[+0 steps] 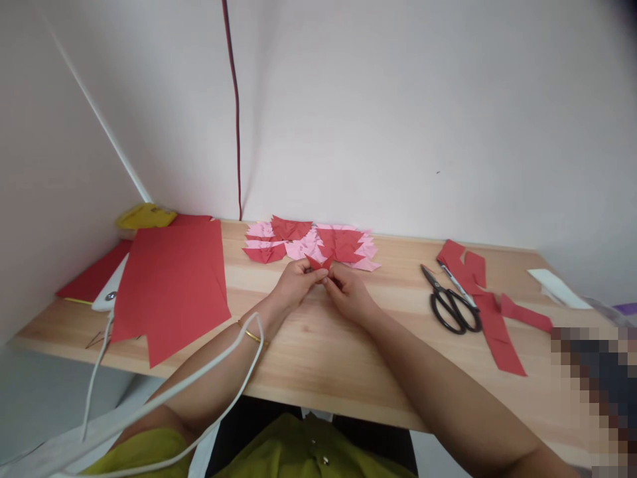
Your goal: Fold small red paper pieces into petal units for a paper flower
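Observation:
My left hand (pixel 294 283) and my right hand (pixel 348 292) meet over the middle of the wooden table (pixel 308 345). Both pinch a small folded red paper piece (pixel 320 261) between their fingertips, just above the tabletop. Right behind it lies a spread of folded red and pink paper pieces (pixel 318 244). A gold bangle (pixel 251 334) sits on my left wrist.
A large red paper sheet (pixel 169 285) lies at the left, over a white device (pixel 110 292) with a white cable (pixel 149 405). Black scissors (pixel 450 305) and a pen (pixel 455 282) rest at the right among red paper strips (pixel 490 312). A yellow object (pixel 144 216) sits in the far left corner.

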Available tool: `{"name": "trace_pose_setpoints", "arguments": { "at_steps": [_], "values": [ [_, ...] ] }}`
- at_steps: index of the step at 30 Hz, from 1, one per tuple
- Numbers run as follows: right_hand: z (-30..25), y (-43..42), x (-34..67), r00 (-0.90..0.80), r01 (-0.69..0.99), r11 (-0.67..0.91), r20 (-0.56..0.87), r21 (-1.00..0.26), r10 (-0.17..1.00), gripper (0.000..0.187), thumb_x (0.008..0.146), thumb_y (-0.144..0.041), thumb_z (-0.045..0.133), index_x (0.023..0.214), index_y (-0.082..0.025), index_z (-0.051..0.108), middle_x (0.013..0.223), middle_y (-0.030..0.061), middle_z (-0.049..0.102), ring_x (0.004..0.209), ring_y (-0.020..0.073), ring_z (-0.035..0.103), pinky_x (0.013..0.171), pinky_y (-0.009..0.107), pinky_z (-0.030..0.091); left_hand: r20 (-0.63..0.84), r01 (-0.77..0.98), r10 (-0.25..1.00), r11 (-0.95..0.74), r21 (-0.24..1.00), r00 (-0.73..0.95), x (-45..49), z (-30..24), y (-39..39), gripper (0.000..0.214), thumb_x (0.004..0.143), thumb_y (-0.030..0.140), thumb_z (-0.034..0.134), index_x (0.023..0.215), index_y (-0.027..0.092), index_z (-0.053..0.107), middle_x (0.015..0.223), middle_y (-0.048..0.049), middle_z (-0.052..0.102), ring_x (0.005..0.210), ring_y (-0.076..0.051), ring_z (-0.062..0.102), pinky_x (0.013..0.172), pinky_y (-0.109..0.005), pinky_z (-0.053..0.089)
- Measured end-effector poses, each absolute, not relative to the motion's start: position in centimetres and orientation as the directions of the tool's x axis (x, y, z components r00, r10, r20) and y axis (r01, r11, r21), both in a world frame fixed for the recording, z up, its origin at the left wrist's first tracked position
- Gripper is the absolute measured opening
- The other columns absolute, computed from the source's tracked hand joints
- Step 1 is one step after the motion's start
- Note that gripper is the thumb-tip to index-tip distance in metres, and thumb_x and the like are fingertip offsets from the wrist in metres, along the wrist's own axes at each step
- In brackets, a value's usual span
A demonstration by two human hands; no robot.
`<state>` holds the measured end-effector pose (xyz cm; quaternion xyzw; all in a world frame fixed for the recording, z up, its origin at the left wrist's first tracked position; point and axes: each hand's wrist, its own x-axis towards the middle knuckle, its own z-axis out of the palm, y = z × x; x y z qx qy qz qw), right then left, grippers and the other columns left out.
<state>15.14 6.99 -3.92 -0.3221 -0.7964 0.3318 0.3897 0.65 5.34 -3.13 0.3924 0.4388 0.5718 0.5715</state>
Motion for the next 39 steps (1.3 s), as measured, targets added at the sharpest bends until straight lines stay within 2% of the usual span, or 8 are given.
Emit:
{"name": "trace_pose_setpoints", "arguments": {
  "at_steps": [4,10,16,23,26,30,33,39],
  "values": [
    [-3.9,7.0,15.1,-0.499,0.231,0.575,0.412,-0.785,0.762,0.020,0.089,-0.025,0.044,0.070,-0.019,0.048,0.070,0.0025,0.054,0.066,0.0152,0.049,0.063,0.029,0.039,-0.127,-0.399,0.992,0.105,0.911,-0.029,0.7,-3.1,5.2,0.021,0.056,0.022,0.079,0.064,0.012,0.062,0.058,0.0017,0.060,0.057,-0.008,0.052,0.060,-0.023,0.040],
    [-3.4,7.0,15.3,-0.521,0.174,0.587,0.432,-0.791,0.736,0.022,0.089,-0.026,0.045,0.068,-0.020,0.045,0.069,0.0013,0.051,0.064,0.0143,0.046,0.062,0.028,0.039,-0.150,-0.503,0.988,0.147,0.852,0.036,0.8,-2.7,5.1,0.026,0.053,0.022,0.082,0.061,0.012,0.059,0.060,0.0005,0.061,0.059,-0.010,0.056,0.061,-0.024,0.044],
    [-3.7,7.2,15.3,-0.534,0.173,0.568,0.408,-0.804,0.741,0.020,0.090,-0.026,0.045,0.072,-0.019,0.048,0.073,0.0025,0.055,0.067,0.0150,0.049,0.065,0.029,0.040,-0.117,-0.501,0.992,0.127,0.856,0.050,0.6,-3.4,5.4,0.023,0.059,0.024,0.081,0.063,0.011,0.062,0.061,-0.0001,0.062,0.059,-0.009,0.056,0.063,-0.024,0.045],
    [-4.2,7.1,15.0,-0.468,0.210,0.543,0.404,-0.813,0.786,0.018,0.088,-0.024,0.046,0.071,-0.019,0.050,0.068,0.0010,0.052,0.065,0.0147,0.049,0.063,0.029,0.040,-0.152,-0.477,0.983,0.185,0.859,0.107,0.2,-3.1,5.4,0.026,0.058,0.024,0.080,0.075,0.011,0.065,0.072,-0.0022,0.064,0.066,-0.011,0.058,0.069,-0.027,0.046],
    [-4.3,7.1,14.9,-0.424,0.218,0.495,0.375,-0.841,0.825,0.013,0.085,-0.025,0.050,0.074,-0.019,0.051,0.070,0.0008,0.054,0.064,0.0142,0.048,0.062,0.028,0.040,-0.114,-0.406,0.992,0.126,0.905,0.053,0.2,-3.1,5.4,0.024,0.060,0.025,0.078,0.073,0.012,0.063,0.070,-0.0008,0.063,0.065,-0.011,0.055,0.067,-0.026,0.044],
    [-4.2,7.0,14.9,-0.314,0.144,0.361,0.304,-0.921,0.899,0.015,0.082,-0.032,0.055,0.089,-0.020,0.050,0.072,-0.0005,0.054,0.059,0.0123,0.047,0.055,0.026,0.039,0.001,-0.114,0.997,-0.009,0.993,-0.074,0.1,-3.2,5.6,0.021,0.065,0.027,0.072,0.062,0.013,0.057,0.058,0.0040,0.054,0.056,-0.008,0.045,0.056,-0.021,0.035],
    [-3.9,7.0,15.0,-0.294,0.123,0.354,0.306,-0.927,0.905,0.018,0.082,-0.036,0.055,0.088,-0.019,0.052,0.070,-0.0011,0.054,0.058,0.0119,0.048,0.055,0.025,0.040,0.025,0.044,0.999,-0.024,0.999,-0.039,-0.1,-3.3,5.6,0.020,0.067,0.029,0.070,0.063,0.014,0.057,0.058,0.0040,0.054,0.055,-0.008,0.044,0.054,-0.021,0.034],
    [-3.3,6.8,15.2,-0.292,0.154,0.380,0.325,-0.912,0.899,0.028,0.089,-0.040,0.046,0.074,-0.019,0.055,0.063,0.0001,0.058,0.058,0.0134,0.053,0.059,0.027,0.043,-0.003,0.024,0.991,-0.001,1.000,0.133,-0.1,-3.5,5.7,0.018,0.072,0.030,0.065,0.077,0.013,0.062,0.072,-0.0027,0.065,0.067,-0.014,0.059,0.064,-0.026,0.045]
  ]
}}
